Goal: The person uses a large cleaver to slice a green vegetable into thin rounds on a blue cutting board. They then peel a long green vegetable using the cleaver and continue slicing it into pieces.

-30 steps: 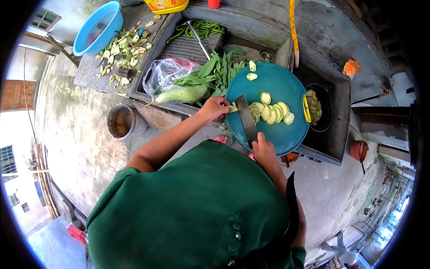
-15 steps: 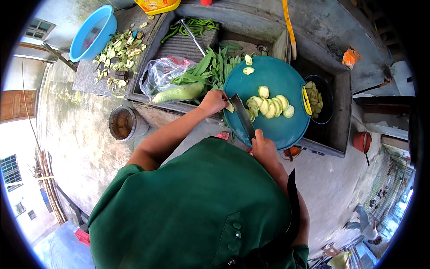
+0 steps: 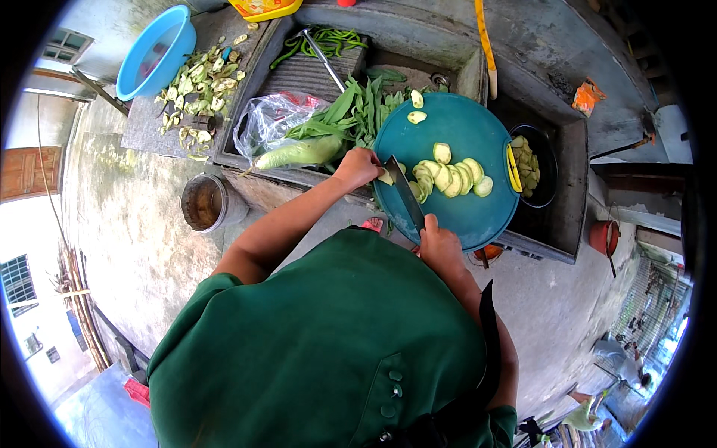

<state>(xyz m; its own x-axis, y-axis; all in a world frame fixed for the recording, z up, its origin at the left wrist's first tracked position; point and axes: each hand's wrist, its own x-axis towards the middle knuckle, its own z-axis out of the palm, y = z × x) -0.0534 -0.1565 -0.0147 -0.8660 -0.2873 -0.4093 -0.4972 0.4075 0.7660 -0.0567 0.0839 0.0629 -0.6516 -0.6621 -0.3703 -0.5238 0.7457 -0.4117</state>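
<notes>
1. A grey concrete sink trough [image 3: 418,30] spans the top, holding a clear plastic bag [image 3: 269,119], leafy greens [image 3: 351,112] and a pale green gourd [image 3: 299,153].
2. A blue basin [image 3: 153,52] stands at the upper left, beside a heap of vegetable peelings [image 3: 194,82].
3. A round teal chopping board [image 3: 455,216] lies across the trough's near edge; a black pot [image 3: 549,164] of cut pieces sits just to its right.
4. Pale green slices [image 3: 448,175] lie fanned at the board's middle.
5. The right hand [image 3: 439,245] is closed around the handle of a cleaver [image 3: 403,190], whose blade rests on the board.
6. The left hand [image 3: 358,166], fingers curled, pins an uncut gourd piece [image 3: 386,177] against the blade.
</notes>
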